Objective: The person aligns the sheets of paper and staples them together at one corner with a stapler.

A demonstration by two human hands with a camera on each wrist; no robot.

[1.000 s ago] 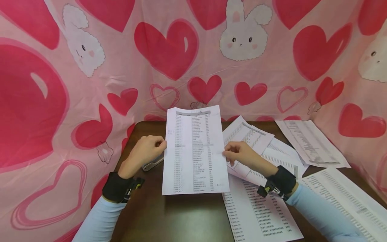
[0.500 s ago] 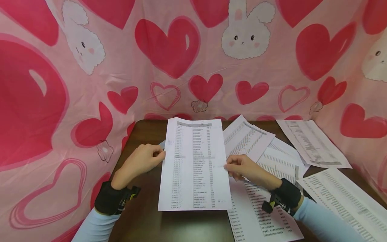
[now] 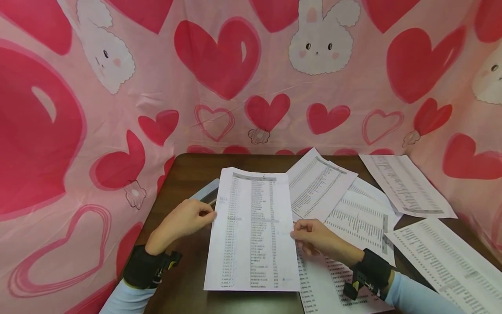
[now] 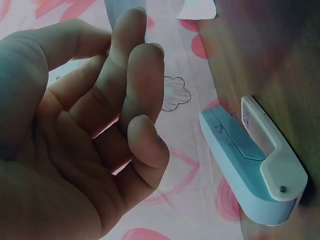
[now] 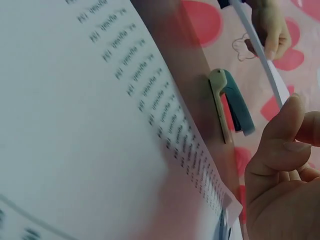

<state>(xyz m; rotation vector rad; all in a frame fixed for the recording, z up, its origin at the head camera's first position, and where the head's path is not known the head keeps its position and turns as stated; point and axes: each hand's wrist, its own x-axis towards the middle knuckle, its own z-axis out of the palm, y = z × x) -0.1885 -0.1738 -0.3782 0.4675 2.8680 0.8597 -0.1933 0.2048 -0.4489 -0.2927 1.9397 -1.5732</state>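
As the left hand [image 3: 183, 221] and right hand [image 3: 315, 237] pinch opposite edges of the printed sheet [image 3: 252, 233], it hangs spread above the table [image 3: 184, 270], the paired grip presumably preventing sag.

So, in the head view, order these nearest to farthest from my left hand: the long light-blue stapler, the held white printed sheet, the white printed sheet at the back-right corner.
1. Held sheet: left edge pinched by your left hand.
2. Stapler: just beyond that hand.
3. Back-right sheet: over on the right.
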